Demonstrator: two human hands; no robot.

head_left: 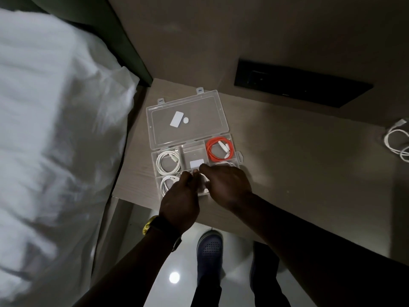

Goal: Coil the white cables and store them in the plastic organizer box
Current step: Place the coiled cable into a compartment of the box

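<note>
Far left I've got the bed, white sheets all rumpled, running right up against the table. The box sits near the table's left edge with its clear lid flipped open and lying flat behind it. Back-left compartment holds a coiled white cable, and the front-left one has another coil, partly hidden by my left hand. That hand (watch on the wrist) has its fingers curled in over the front middle of the box, pinching a bit of white cable there. My right hand is just beside it, fingers bent down onto the same cable, though I can't tell how firm the grip is. The back-right compartment has an orange cable coiled up. Way over at the right edge, a loose white cable lies on the table, well apart from the box.
</note>
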